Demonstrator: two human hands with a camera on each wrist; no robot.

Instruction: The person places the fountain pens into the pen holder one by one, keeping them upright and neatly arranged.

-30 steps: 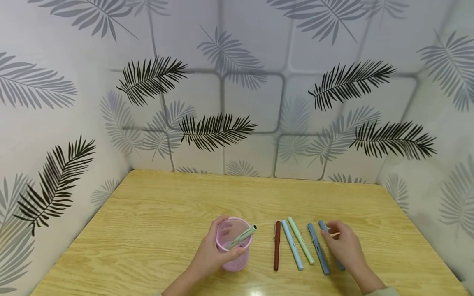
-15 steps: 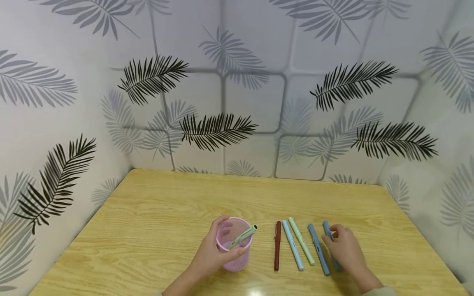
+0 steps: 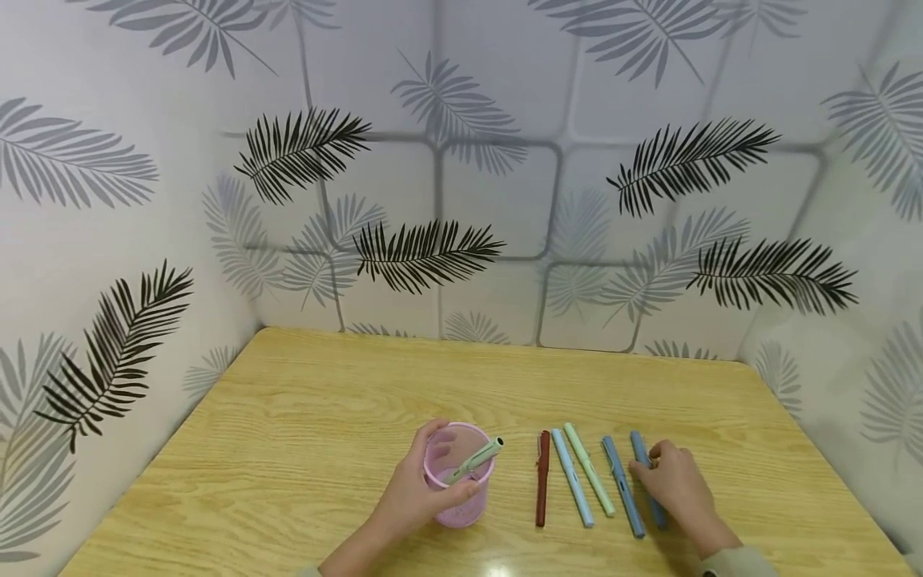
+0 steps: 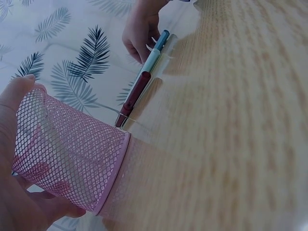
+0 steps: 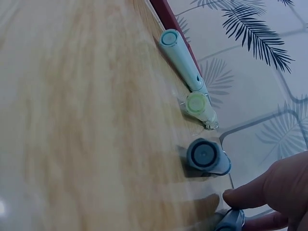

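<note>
My left hand (image 3: 414, 497) grips a pink mesh pen cup (image 3: 463, 511), thumb on the near side and fingers round the far side. A pale green pen (image 3: 477, 460) leans inside it, its end above the rim. On the right, my right hand (image 3: 675, 482) pinches the rightmost blue pen (image 3: 638, 445) between thumb and fingers; in the right wrist view that pen (image 5: 232, 220) is cut off by the frame's bottom. Beside it lie another blue pen (image 3: 623, 487), a light green pen (image 3: 589, 471), a light blue pen (image 3: 573, 479) and a dark red pen (image 3: 542, 481).
The wood-grain table (image 3: 324, 425) carries the cup and the pens, which lie in a row with small gaps. A leaf-patterned wall (image 3: 490, 296) stands behind the table's far edge, and similar walls flank both sides.
My right hand has shifted slightly, and the rightmost blue pen's far end has swung to the right, nearly parallel to its neighbour. The left hand and cup hold still.
</note>
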